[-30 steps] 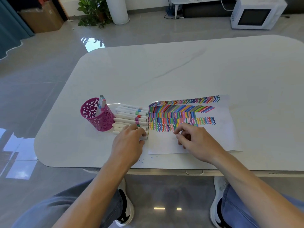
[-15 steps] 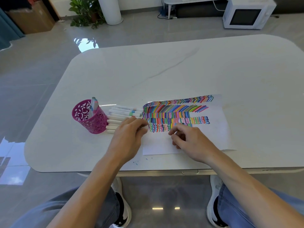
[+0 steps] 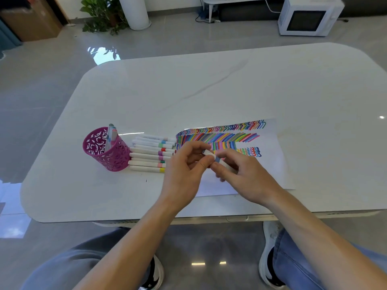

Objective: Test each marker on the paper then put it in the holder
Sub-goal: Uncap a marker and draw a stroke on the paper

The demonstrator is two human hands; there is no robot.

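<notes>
A white marker with a blue-grey band [image 3: 216,159] is held above the paper [image 3: 272,164] between both hands. My left hand [image 3: 184,172] pinches its cap end; my right hand [image 3: 245,176] grips the barrel. The paper carries rows of coloured strokes [image 3: 222,137]. A row of several white markers [image 3: 150,155] lies on the table left of the paper. The pink cut-out holder [image 3: 106,150] stands at their left end with a few markers [image 3: 111,135] upright inside.
The white table [image 3: 230,86] stretches far behind and to the right of the paper. Its front edge [image 3: 125,220] is just below my wrists. On the floor beyond are a plant [image 3: 102,13], a white cylinder [image 3: 136,11] and a microwave [image 3: 310,15].
My left hand lifted a marker from the row and carried it right over the paper. My right hand rose off the paper and took hold of its barrel.
</notes>
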